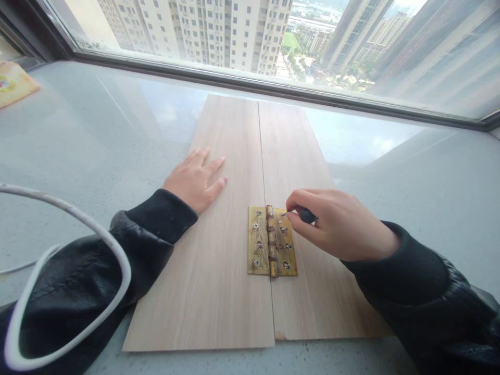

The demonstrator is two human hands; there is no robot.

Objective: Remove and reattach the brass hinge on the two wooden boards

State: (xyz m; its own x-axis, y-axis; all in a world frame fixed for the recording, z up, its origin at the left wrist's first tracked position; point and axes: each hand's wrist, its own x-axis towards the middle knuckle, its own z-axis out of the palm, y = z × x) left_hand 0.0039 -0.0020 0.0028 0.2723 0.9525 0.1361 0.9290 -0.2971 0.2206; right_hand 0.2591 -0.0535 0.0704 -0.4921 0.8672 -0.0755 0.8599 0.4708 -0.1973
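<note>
Two pale wooden boards, a left board [226,250] and a right board [291,140], lie flat side by side with a thin seam between them. A worn brass hinge [272,242] straddles the seam near their front, with screws visible in several of its holes. My left hand [197,179] rests on the left board's outer edge, fingers spread. My right hand [338,221] is closed around a small screwdriver [307,215] with a dark handle. Its thin shaft points at the upper hole of the hinge's right leaf; the fingers partly hide it.
A white cable [127,271] loops in front of my left sleeve. The boards lie on a speckled, glossy pale sill [390,198]. Behind runs a dark window frame [234,86] with tall buildings outside. A yellowish packet [17,86] lies at the far left.
</note>
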